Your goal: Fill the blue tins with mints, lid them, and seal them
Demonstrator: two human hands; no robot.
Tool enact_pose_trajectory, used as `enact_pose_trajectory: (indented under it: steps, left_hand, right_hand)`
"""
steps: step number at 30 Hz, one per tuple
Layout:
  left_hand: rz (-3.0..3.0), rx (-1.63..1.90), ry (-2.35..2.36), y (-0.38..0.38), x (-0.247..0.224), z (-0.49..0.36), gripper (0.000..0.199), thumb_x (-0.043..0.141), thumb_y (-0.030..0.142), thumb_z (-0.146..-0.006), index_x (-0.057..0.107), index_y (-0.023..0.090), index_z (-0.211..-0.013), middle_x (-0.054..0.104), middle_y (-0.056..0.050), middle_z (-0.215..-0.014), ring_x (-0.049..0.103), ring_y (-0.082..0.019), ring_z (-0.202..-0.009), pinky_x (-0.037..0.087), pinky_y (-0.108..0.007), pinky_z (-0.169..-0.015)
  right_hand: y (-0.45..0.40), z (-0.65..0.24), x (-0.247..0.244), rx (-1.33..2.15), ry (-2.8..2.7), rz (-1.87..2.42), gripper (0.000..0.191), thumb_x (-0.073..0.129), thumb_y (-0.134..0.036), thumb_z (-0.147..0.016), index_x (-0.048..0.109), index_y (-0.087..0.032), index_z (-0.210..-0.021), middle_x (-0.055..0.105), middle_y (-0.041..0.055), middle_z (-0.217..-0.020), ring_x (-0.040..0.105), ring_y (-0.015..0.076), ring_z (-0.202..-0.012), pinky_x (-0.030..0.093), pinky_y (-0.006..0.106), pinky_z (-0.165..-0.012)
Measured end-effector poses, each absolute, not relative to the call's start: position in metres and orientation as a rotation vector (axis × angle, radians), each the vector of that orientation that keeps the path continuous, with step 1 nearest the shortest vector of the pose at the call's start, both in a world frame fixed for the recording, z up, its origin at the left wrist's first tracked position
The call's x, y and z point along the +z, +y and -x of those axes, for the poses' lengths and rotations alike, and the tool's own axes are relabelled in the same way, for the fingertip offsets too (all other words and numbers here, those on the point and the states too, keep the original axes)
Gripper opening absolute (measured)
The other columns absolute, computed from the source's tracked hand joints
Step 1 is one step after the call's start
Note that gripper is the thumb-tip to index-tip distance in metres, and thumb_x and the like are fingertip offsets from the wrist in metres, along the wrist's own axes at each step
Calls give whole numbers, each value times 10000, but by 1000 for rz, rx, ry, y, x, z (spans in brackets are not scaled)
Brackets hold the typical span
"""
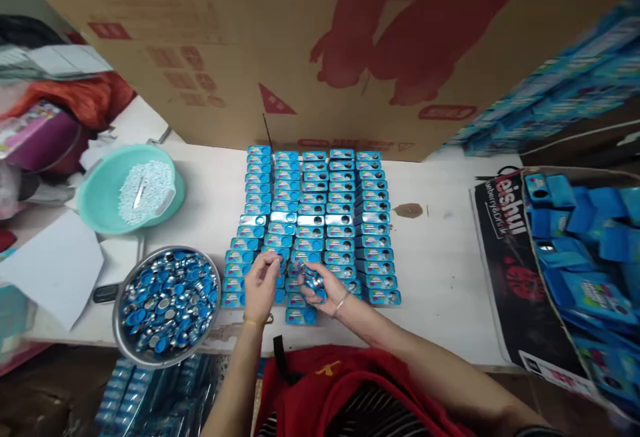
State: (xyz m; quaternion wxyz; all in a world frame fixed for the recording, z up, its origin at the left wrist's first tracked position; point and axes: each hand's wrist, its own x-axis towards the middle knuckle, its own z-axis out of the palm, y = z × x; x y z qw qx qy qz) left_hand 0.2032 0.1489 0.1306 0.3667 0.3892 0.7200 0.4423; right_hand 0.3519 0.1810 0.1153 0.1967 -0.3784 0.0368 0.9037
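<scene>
Several columns of small blue tins or boxes [340, 244] with printed labels stand side by side on the white table, some with a round dark or blue spot on top. My right hand [327, 290] is curled around several small silver-and-blue round caps [314, 280], held just above the near boxes. Beside it, my left hand [260, 284] has its thumb and fingertips pinched together over the left columns; what is between them, if anything, is too small to tell. A metal bowl [217, 284] full of similar silver-and-blue caps stands to the left of my left hand.
A teal basin [95, 207] of white pellets with a scoop sits behind the bowl, near a white paper sheet [55, 264]. A large cardboard carton [225, 84] walls off the back. On the right, a black-sided box [500, 244] holds blue packages [585, 250].
</scene>
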Motion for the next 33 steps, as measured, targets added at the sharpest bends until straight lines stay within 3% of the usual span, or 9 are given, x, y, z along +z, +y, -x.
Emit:
enact_pose_trajectory:
  steps: [5,11,14,17,20,23,28,31,33]
  left_hand:
    - [-1184,810,1970,218,96,-251,101,579,263,-745,546,185,-799,589,-8,-723,563,-121,-633,470,-237,-614]
    - [-1329,255,2096,276,80,-271,128,608,168,-726,500,206,-670,609,-35,-697,603,-189,-723,417,-281,-666]
    - [-1332,-32,2126,288,82,-270,142,648,259,-739,530,206,-681,643,-73,-741,630,-243,-789,419,-309,-680]
    - [-1342,-227,2128,295,87,-269,187,651,370,-758,579,200,-731,667,-108,-811,639,-286,-880,434,-339,-726]
    - [-1361,-319,2141,296,90,-268,224,643,411,-768,598,192,-762,670,-123,-855,629,-307,-942,438,-357,-759]
    - [-1347,-165,2115,287,91,-269,236,609,429,-795,585,195,-773,650,-78,-786,628,-251,-875,440,-317,-731]
    - [-930,597,1557,257,89,-282,409,638,580,-713,585,177,-756,573,6,-675,539,-128,-657,437,-246,-644]
    - [-842,672,1401,249,90,-286,424,752,536,-591,582,158,-680,541,27,-633,495,-96,-613,430,-231,-629]
    - [-862,690,1446,252,90,-284,394,753,504,-595,594,157,-691,551,22,-628,509,-102,-608,443,-238,-624]
  right_hand:
    - [207,-414,111,2294,-412,1279,348,681,-414,-674,637,-182,-930,581,-44,-595,354,44,-327,134,166,-308]
    - [237,-446,98,1918,-990,1491,292,654,-383,-716,725,-217,-946,587,-31,-667,403,63,-442,370,202,-401]
    - [245,-454,89,1754,-1234,1394,252,634,-342,-757,728,-219,-956,675,8,-803,580,130,-636,507,272,-616]
    - [250,-458,83,1657,-1381,1315,236,624,-323,-786,717,-216,-974,709,50,-1002,637,202,-936,506,351,-862]
    - [252,-458,80,1595,-1471,1267,236,616,-332,-809,705,-208,-989,705,71,-1026,639,213,-982,494,370,-908]
    - [255,-455,78,1524,-1564,1226,237,601,-318,-824,696,-191,-1000,698,82,-973,646,209,-941,508,359,-870]
    - [256,-452,75,1399,-1719,1157,267,556,-259,-826,650,-205,-1070,684,80,-1025,642,212,-956,504,355,-858]
    - [255,-450,74,1406,-1785,1185,358,556,-252,-803,582,-214,-1158,681,78,-1044,641,221,-962,503,359,-845]
    - [256,-447,73,1439,-1786,1210,385,562,-277,-798,550,-206,-1176,680,79,-1017,643,225,-938,506,357,-818]
